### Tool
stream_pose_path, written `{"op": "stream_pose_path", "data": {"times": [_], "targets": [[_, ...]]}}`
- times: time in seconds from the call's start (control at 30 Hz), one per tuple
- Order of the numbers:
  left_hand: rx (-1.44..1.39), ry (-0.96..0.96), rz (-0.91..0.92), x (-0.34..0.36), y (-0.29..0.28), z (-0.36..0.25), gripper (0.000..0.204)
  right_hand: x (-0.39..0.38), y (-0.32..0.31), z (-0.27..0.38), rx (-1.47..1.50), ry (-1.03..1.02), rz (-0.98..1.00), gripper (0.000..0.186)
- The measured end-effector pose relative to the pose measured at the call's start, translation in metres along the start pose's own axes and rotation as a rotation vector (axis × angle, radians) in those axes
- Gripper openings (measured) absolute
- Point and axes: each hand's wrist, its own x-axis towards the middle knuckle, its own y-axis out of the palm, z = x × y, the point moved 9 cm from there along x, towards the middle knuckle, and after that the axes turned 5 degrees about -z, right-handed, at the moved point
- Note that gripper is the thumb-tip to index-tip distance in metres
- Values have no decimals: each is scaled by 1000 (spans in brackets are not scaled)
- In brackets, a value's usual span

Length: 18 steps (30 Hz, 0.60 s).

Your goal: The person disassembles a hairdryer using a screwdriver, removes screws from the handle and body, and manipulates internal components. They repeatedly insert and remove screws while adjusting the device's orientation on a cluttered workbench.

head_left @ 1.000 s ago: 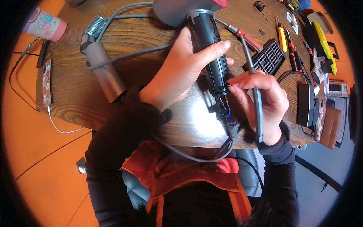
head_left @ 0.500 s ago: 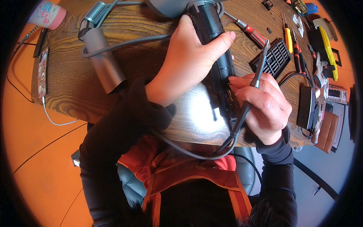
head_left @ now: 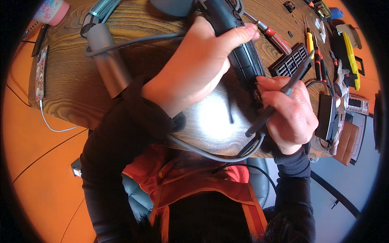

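Note:
My left hand (head_left: pixel 198 60) is wrapped round the black inner handle (head_left: pixel 246 60) of what looks like a hair dryer, with the thumb across its top side. The dryer's grey head (head_left: pixel 172 5) shows at the far edge. My right hand (head_left: pixel 292 115) is closed on a slim dark screwdriver (head_left: pixel 264 120), which slants across the fingers with its tip pointing up and right. Its thumb and index finger meet at the handle's near end, where small inner parts show; whether they pinch something there is hidden. A grey cord (head_left: pixel 210 155) loops below that end.
Left of my hands lie a grey metal tube (head_left: pixel 108 62) and a perforated cylinder (head_left: pixel 103 9). To the right are a red-handled screwdriver (head_left: pixel 277 40), a black grid tray (head_left: pixel 292 60), a yellow-handled tool (head_left: pixel 310 40) and a black box (head_left: pixel 326 115). A pink-and-white cup (head_left: pixel 52 12) stands far left.
The handle has shifted slightly right and tilted, its near end now away from the table edge. My right hand has turned, swinging the screwdriver's tip to the right.

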Motion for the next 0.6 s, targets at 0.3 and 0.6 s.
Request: {"op": "stream_pose_path", "data": {"times": [0.3,0.6], "targets": [[-113,-199,278,-6,20,6,46,-6,-24,-29,197,193,-282,17],[47,-295,368,-18,39,22,66,-8,-38,-25,320,234,-278,16]]}}
